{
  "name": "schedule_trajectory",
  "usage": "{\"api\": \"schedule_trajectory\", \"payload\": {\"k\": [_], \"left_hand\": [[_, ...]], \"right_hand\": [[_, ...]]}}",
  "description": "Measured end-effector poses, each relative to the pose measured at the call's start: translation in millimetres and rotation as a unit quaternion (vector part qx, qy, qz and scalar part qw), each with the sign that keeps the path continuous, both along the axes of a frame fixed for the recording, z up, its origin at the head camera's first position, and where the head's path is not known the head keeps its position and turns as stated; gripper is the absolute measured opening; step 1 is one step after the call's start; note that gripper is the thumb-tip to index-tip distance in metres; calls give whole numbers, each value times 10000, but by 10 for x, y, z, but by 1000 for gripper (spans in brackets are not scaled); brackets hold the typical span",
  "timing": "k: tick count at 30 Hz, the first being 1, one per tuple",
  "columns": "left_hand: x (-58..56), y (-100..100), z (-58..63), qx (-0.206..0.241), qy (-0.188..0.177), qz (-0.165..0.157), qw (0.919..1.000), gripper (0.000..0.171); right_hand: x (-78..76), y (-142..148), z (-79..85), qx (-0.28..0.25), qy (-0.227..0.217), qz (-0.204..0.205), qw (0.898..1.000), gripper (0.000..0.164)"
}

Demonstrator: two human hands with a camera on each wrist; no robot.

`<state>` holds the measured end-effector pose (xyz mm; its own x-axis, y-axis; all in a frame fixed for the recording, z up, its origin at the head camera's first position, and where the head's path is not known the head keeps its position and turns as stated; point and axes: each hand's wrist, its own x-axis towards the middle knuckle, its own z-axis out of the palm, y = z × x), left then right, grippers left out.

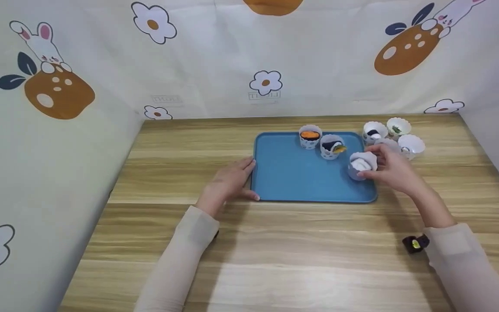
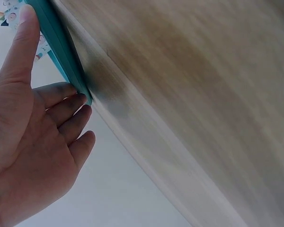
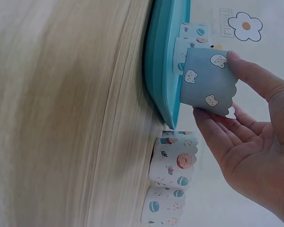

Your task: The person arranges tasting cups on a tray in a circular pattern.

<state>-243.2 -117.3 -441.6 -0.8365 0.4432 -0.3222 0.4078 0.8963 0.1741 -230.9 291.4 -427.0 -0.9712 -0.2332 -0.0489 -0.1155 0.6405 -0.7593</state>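
My right hand (image 1: 391, 171) pinches a blue baking cup (image 3: 206, 80) with bear faces and a scalloped rim, thumb on one side and fingers on the other. Something white fills it in the head view. It is over the right end of a blue tray (image 1: 295, 177), and its base looks close to the tray surface. My left hand (image 1: 228, 181) rests at the tray's left edge, fingers fairly straight along the side and thumb at the front corner. Toward the tray's back stand a patterned cup (image 1: 309, 144) with an orange-topped piece and another cup (image 1: 328, 153) with dark and yellow contents.
Several more paper cups, one of them a white cup (image 1: 411, 146), stand on the wooden table (image 1: 301, 251) right of the tray, beside my right fingers. A patterned sheet (image 1: 215, 65) hangs behind the table. A small dark device (image 1: 413, 244) sits at my right wrist.
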Motion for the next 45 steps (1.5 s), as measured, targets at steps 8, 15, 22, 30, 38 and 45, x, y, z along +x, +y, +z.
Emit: {"api": "schedule_trajectory", "payload": {"k": [8,15,22,30,38,45], "left_hand": [[-5,-9,-3,27,37,-66,10000,107],[-22,-13,-27,-10,12,-95,10000,107],[-19,-8,-33,-94,-12,-75,9999,106],[3,-2,-9,64,-100,55,9999,106],[-4,6,-5,58,-121,79,9999,107],[-13,-6,4,-2,-49,-61,10000,108]], "right_hand": [[-21,-57,-11,-18,-95,-29,9999,66],[-40,-98,-36,44,-39,-34,10000,68],[-53,-159,-47,29,-181,-25,9998,70],[-64,-228,-68,209,78,-72,9997,67],[-81,-291,-94,285,50,-148,9995,67],[-87,-338,-119,372,74,-209,9991,67]]}}
